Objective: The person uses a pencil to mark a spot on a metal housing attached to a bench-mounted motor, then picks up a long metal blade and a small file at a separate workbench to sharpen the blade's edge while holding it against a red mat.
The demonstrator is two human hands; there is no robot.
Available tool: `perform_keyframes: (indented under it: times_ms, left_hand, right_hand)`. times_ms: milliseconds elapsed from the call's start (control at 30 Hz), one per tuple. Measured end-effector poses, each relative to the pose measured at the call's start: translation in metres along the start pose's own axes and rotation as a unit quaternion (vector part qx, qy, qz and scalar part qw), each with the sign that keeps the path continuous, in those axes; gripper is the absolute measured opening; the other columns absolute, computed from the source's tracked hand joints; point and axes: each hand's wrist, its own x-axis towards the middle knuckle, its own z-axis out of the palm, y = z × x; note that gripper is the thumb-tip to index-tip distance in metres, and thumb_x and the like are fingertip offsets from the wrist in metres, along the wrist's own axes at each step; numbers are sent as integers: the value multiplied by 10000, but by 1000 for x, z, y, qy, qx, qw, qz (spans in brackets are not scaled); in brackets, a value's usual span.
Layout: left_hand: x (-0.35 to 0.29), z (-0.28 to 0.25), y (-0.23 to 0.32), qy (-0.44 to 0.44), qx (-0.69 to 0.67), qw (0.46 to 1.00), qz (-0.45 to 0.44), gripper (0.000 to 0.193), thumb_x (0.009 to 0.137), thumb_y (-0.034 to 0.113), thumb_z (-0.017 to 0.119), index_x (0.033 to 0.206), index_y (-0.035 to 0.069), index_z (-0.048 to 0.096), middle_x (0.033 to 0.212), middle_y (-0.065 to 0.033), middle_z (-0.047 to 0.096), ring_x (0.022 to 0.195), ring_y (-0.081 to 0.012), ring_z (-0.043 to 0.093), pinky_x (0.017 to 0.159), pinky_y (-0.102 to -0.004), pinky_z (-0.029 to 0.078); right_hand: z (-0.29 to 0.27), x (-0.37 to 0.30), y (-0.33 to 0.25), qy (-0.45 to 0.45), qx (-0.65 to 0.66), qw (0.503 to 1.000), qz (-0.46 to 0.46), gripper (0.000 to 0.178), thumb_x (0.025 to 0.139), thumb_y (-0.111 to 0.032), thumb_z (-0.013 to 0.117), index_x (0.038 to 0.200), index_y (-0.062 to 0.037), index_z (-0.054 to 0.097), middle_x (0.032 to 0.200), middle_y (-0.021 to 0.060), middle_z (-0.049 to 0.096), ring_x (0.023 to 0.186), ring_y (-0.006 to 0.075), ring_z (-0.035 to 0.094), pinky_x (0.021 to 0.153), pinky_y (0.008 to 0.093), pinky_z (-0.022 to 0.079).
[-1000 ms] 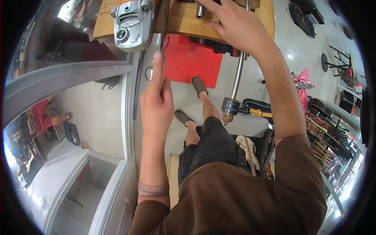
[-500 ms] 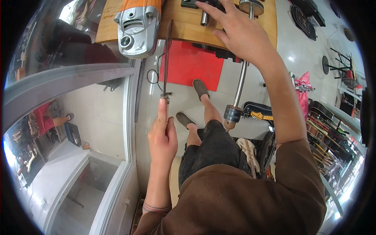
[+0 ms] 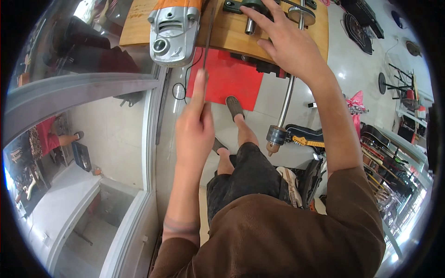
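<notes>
My left hand [image 3: 193,134] is wrapped round the hidden handle of a long thin metal blade [image 3: 208,41], index finger stretched along it. The blade points away from me, its far part over the wooden bench [image 3: 227,34]; its exact kind is unclear. My right hand [image 3: 294,48] is spread above the bench, fingertips at a dark green bearing block [image 3: 234,6]; whether they press on it is hard to see. Below those fingers a short steel shaft [image 3: 250,26] sticks out. Beside the hand is a round metal pulley [image 3: 301,15] on a long rod [image 3: 287,99] ending in a drill chuck [image 3: 276,135].
An orange and silver angle grinder [image 3: 174,37] overhangs the bench's left edge. A red mat [image 3: 232,76] lies on the floor beyond my feet. The glass partition's frame [image 3: 150,129] runs along my left. Guitars [image 3: 375,139] stand to the right.
My left hand has pushed forward with the blade, which now reaches farther over the bench. My right hand stays in about the same place, while the view has shifted slightly.
</notes>
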Motion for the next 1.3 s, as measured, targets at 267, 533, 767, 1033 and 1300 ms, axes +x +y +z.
perform_keyframes:
  times_ms: [267, 533, 767, 1033, 1300]
  left_hand:
    - [-61, 1, -27, 32, 32, 998, 53, 714, 1013, -67, 580, 1666, 176, 425, 1269, -211, 728, 877, -352, 704, 814, -439, 563]
    - [-62, 6, -30, 16, -3, 1000, 16, 701, 993, -66, 617, 1642, 152, 467, 1243, -232, 729, 885, -376, 709, 819, -435, 574]
    - [-173, -18, -47, 34, 20, 999, -17, 735, 957, -82, 669, 1633, 128, 472, 939, -166, 690, 764, -321, 678, 704, -392, 567]
    - [-228, -38, -55, 25, 56, 998, -7, 758, 940, -76, 688, 1638, 116, 463, 862, -145, 638, 689, -307, 623, 642, -408, 539]
    - [-196, -40, -48, 39, 19, 999, 6, 699, 969, -76, 623, 1632, 74, 462, 1045, -177, 736, 810, -300, 700, 751, -398, 565]
  right_hand:
    - [0, -3, 3, 27, 2, 999, -20, 688, 927, -90, 706, 1576, -87, 482, 1696, 224, 286, 1304, 422, 621, 1011, 473, 583]
    - [-6, 2, 4, -5, 18, 1000, 8, 688, 922, -111, 710, 1572, -78, 486, 1695, 198, 309, 1347, 416, 590, 1027, 481, 567]
    - [19, -7, 1, 217, -47, 974, -39, 507, 903, -96, 703, 1402, -171, 663, 1514, 109, 543, 1356, 362, 543, 1141, 519, 428]
    - [64, 21, -45, 177, -122, 969, -120, 473, 961, -286, 741, 1314, 23, 674, 1443, 208, 633, 1474, 381, 485, 1269, 538, 306]
    - [15, -72, -71, -292, 172, 929, -148, 334, 1001, -230, 683, 1297, -76, 704, 1245, 166, 733, 1196, 344, 670, 1110, 480, 497]
